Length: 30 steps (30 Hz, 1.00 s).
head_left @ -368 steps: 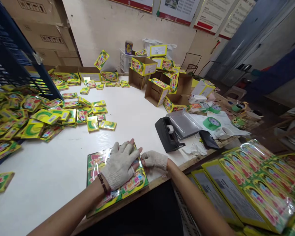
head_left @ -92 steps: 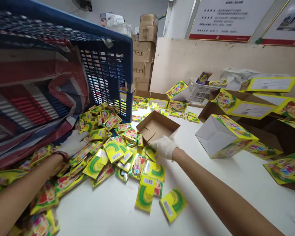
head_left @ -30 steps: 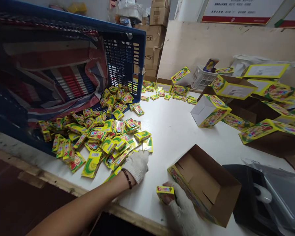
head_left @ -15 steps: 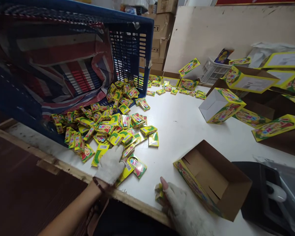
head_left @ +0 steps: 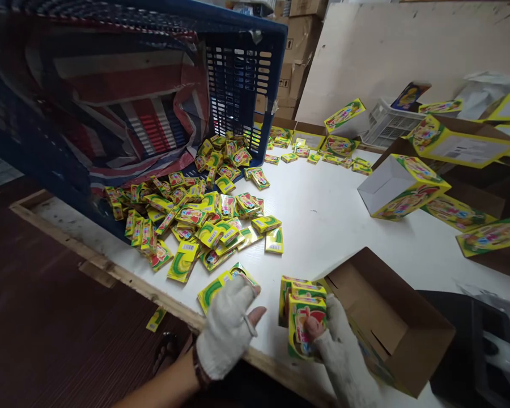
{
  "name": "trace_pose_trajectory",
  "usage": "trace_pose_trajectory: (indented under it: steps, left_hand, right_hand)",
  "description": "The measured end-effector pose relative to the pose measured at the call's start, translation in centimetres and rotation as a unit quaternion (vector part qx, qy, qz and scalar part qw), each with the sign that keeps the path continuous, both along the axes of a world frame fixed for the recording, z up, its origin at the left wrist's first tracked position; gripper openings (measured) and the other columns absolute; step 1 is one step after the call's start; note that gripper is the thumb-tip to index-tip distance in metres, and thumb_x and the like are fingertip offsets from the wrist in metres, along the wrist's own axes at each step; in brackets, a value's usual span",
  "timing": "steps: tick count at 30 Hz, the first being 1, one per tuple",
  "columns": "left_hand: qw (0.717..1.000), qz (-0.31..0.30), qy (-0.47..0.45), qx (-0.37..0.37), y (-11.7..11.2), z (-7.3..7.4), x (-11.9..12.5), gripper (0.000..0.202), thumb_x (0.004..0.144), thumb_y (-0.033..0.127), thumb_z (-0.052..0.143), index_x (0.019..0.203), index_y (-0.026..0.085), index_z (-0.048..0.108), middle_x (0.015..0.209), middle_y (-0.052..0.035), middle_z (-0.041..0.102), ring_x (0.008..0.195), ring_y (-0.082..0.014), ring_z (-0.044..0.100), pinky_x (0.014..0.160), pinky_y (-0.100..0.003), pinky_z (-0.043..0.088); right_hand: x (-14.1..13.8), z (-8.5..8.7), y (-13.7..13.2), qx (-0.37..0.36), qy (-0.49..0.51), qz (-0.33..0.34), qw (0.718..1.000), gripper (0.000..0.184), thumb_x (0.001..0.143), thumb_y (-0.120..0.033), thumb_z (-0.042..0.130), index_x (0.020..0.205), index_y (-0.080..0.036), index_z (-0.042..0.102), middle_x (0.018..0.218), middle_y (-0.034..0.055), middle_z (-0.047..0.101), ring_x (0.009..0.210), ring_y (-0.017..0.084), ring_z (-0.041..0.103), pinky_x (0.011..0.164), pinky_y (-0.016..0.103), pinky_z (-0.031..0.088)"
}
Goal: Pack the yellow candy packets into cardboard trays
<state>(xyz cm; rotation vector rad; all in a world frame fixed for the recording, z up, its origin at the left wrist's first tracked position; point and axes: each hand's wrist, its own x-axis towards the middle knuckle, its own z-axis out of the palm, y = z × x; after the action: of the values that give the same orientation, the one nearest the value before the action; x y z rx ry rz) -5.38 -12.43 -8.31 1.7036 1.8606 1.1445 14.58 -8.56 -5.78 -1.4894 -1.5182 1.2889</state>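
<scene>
My right hand (head_left: 338,345), in a pale fingerless glove, grips a short row of small yellow-green boxes (head_left: 304,323) with fruit pictures, held upright. Just right of it, an open brown-lined carton (head_left: 369,306) lies tilted on the white table. My left hand (head_left: 229,326), also gloved, rests its fingertips on a couple of flat small boxes (head_left: 212,290) near the table's front edge. Its thumb is spread away from the fingers. Beyond it, a loose pile of the same boxes (head_left: 191,215) spills from a blue plastic crate (head_left: 276,85) lying on its side.
Several printed cartons (head_left: 402,187) stand at the right, and a white basket (head_left: 389,124) is behind them. A black device (head_left: 463,340) sits beside the open carton. Wooden edging (head_left: 144,289) runs along the table front. One small box (head_left: 156,318) lies below the edge.
My right hand has lifted and turned its boxes so their printed faces show beside the carton. My left hand has moved right and nearer, away from the pile. The view has shifted slightly.
</scene>
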Motion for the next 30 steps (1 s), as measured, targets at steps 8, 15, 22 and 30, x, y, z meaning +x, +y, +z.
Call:
trace_pose_trajectory:
  steps: [8, 15, 22, 30]
  left_hand:
    - [0.973, 0.056, -0.172, -0.142, -0.8, 0.0, -6.8, 0.061, 0.077, 0.043, 0.065, 0.131, 0.020, 0.049, 0.134, -0.0137, 0.055, 0.125, -0.0311, 0.051, 0.110, -0.050, 0.038]
    - [0.756, -0.081, -0.630, -0.158, 1.2, 1.3, -0.5, 0.056, 0.086, 0.054, 0.055, 0.132, 0.021, 0.050, 0.117, -0.0110, 0.064, 0.108, -0.0259, 0.062, 0.098, -0.043, 0.047]
    - [0.928, -0.246, -0.127, -0.248, 4.0, 1.0, 1.3, 0.018, 0.082, 0.037, 0.059, 0.082, 0.019, 0.063, 0.073, 0.0018, 0.062, 0.071, -0.0138, 0.055, 0.066, -0.023, 0.043]
    - [0.897, -0.310, 0.277, -0.148, 5.9, 2.3, -2.2, 0.032, 0.082, 0.015, 0.052, 0.112, 0.021, 0.062, 0.116, -0.0084, 0.063, 0.110, -0.0252, 0.054, 0.097, -0.040, 0.040]
  right_hand:
    - [1.3, -1.6, 0.5, 0.014, -0.228, 0.126, 0.965, 0.053, 0.071, -0.038, 0.065, 0.121, -0.018, 0.063, 0.120, 0.0150, 0.066, 0.111, 0.033, 0.061, 0.098, 0.045, 0.047]
    - [1.0, 1.8, -0.1, -0.066, 0.103, 0.125, 0.985, 0.063, 0.083, -0.061, 0.056, 0.131, -0.020, 0.052, 0.122, 0.0135, 0.066, 0.107, 0.029, 0.064, 0.091, 0.041, 0.053]
    - [1.5, 2.5, -0.3, 0.232, -0.225, 0.305, 0.896, 0.042, 0.073, -0.020, 0.066, 0.116, -0.022, 0.066, 0.140, 0.0134, 0.053, 0.132, 0.035, 0.044, 0.109, 0.050, 0.038]
    - [0.0, 1.8, -0.2, 0.072, -0.284, 0.316, 0.903, 0.024, 0.071, -0.026, 0.063, 0.094, -0.017, 0.063, 0.098, 0.0117, 0.066, 0.089, 0.028, 0.062, 0.080, 0.044, 0.051]
